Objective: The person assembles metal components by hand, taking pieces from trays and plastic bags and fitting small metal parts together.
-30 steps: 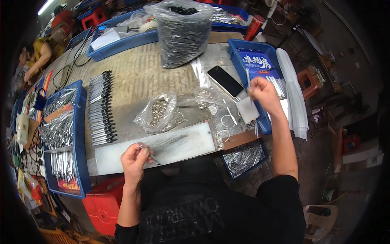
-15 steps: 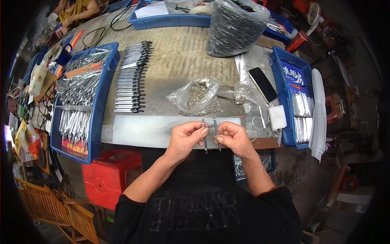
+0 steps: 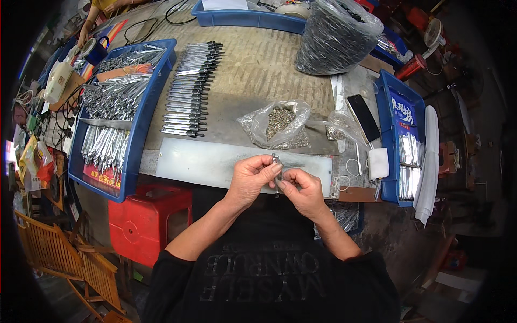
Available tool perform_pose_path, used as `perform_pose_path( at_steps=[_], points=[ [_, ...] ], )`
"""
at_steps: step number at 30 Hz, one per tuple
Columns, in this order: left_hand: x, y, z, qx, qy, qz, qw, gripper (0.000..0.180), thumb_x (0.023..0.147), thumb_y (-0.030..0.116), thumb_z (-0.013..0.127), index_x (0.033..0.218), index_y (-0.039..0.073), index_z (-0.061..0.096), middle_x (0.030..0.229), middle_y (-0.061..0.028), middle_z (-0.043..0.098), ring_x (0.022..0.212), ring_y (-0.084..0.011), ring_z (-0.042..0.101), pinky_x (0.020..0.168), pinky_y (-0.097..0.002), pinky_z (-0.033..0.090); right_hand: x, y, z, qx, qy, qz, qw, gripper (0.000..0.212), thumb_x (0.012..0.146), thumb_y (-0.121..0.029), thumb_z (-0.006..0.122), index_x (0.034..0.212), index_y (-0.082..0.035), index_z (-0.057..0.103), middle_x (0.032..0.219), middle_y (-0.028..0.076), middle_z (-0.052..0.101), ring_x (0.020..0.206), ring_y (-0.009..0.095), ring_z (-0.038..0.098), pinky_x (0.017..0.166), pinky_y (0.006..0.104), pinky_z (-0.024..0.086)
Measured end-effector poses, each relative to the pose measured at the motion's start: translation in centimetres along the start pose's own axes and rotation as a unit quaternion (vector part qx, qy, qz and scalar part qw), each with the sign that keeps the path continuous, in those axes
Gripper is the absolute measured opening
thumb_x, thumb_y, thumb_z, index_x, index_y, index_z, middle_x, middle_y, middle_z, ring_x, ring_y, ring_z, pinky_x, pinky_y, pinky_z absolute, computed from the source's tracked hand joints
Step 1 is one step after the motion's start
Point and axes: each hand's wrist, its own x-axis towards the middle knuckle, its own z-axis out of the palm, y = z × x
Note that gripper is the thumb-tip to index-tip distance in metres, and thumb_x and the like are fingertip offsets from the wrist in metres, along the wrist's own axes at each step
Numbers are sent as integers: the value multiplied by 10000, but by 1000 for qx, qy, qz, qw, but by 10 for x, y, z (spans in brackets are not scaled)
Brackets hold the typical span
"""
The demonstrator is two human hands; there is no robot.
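Left hand (image 3: pixel 251 178) pinching a slim metal rod (image 3: pixel 275 158), thumb on forefinger, rod roughly along 12–6. Right hand (image 3: pixel 302 189) up against it at 4 o'clock, fingertips bunched at the rod; can't tell whether they grip it, contact hidden. Both over near edge of white board (image 3: pixel 207 164) on tabletop (image 3: pixel 253 62). From hands: open bag of small metal parts (image 3: pixel 281 123) at 12, rod row (image 3: pixel 188 91) 10–11, phone (image 3: pixel 363 118) 2.

A red stool (image 3: pixel 134 231) stands near a slatted wooden chair (image 3: pixel 51 245).
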Motion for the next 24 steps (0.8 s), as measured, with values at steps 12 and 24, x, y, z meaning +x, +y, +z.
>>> perform_pose_path(
  at_steps=[12, 24],
  points=[
    [-2, -6, -6, -4, 5, -15, 1000, 83, 824, 68, 607, 866, -2, 623, 766, -33, 584, 617, -85, 538, 556, -204, 464, 2, -4, 8, -77, 19, -36, 996, 74, 817, -62, 573, 840, 8, 573, 705, 117, 590, 603, 219, 580, 540, 303, 444],
    [-2, -6, -7, 43, 19, -18, 999, 108, 816, 72, 619, 862, -25, 625, 777, -39, 571, 618, -86, 532, 553, -197, 455, 2, 2, 11, -78, 8, -25, 997, 77, 830, -61, 558, 836, 13, 578, 721, 127, 602, 617, 235, 593, 555, 314, 460]
  ],
)
